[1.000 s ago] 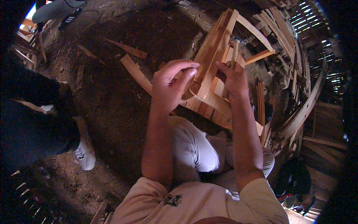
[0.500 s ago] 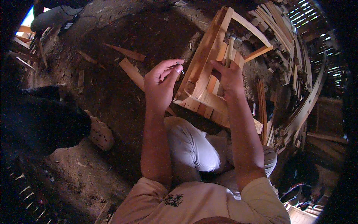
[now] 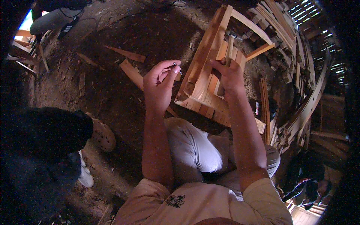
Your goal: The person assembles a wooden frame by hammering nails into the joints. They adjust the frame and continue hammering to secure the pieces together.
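Between the thumb and forefinger of my left hand (image 3: 160, 77) is a thin nail (image 3: 179, 71), its shank sticking out past the fingertips. My right hand (image 3: 228, 75) is wrapped round the wooden handle of a hammer (image 3: 230, 47), whose metal head points away from me. Under the hammer lies a wooden chair (image 3: 200, 62), tipped over, with a slatted panel, thick rails and a leg reaching to the right. My right wrist is above the slats. The left hand is in the air beside the chair's left rail, apart from it.
Loose wood offcuts (image 3: 131, 73) lie on the dirt floor to the left. Stacked boards (image 3: 279, 26) and long strips line the right side. Another person's leg and perforated clog (image 3: 103, 135) are at the left; another person's leg (image 3: 56, 20) shows at the far left.
My left hand has shifted slightly left with the nail, away from the chair. The right hand and hammer moved only a little. At the left, a white shoe has come into view.
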`<state>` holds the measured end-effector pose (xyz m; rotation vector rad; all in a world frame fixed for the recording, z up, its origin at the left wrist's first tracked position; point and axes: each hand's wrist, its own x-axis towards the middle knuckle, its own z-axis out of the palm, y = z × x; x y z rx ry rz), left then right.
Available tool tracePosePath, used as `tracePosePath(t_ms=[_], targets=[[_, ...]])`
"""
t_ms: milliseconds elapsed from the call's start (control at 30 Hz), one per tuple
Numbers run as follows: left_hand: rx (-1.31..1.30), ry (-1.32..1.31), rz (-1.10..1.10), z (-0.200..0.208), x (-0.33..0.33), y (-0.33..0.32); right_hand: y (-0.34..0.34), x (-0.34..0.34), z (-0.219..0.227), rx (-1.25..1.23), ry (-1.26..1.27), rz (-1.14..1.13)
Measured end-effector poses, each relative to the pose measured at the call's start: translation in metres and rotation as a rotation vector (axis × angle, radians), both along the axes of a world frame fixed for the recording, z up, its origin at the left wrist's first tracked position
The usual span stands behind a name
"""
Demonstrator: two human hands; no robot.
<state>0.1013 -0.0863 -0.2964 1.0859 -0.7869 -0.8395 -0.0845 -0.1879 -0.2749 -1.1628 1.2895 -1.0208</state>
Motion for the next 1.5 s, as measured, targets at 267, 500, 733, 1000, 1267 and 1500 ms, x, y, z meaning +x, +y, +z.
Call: tracePosePath(t_ms=[267, 500, 733, 1000, 1267, 1500], targets=[[0.002, 0.036, -0.009, -0.003, -0.001, -0.002, 0.001, 0.002, 0.005, 0.017, -0.038, 0.018], [0.007, 0.017, -0.010, -0.001, -0.001, -0.001, 0.005, 0.003, 0.008, 0.035, -0.057, 0.048], [0.003, 0.008, -0.003, 0.000, -0.002, -0.001, -0.002, -0.003, -0.001, -0.004, 0.025, 0.036], [0.010, 0.048, -0.046, -0.004, -0.001, -0.001, -0.004, -0.001, -0.005, -0.004, 0.132, 0.014], [0.024, 0.017, -0.053, 0.001, -0.001, 0.000, 0.001, 0.005, 0.003, 0.020, 0.023, -0.004], [0.037, 0.013, -0.043, 0.000, -0.001, -0.001, -0.001, 0.005, 0.000, 0.006, 0.130, -0.012]])
